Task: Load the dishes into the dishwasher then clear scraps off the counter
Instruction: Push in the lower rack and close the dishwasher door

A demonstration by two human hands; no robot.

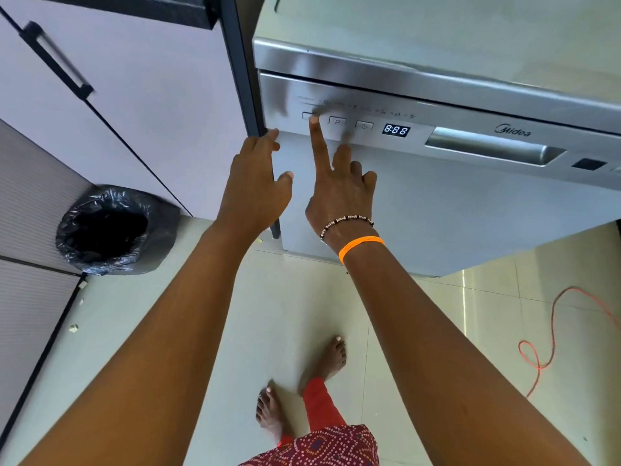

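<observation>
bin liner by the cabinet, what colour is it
Black and glossy: the bin liner on the floor, left of the dishwasher. Shows in the head view, the only one.

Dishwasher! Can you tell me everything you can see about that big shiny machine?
The dishwasher is a silver, metal-looking machine standing on the pale tiled floor beside a grey cabinet. Its door is closed. Along the top runs a control strip with small square buttons, a lit display reading 8:88, a recessed handle and the name Midea. The right hand presses its pointing finger on the leftmost button. The left hand rests open fingers at the door's left edge.
</observation>
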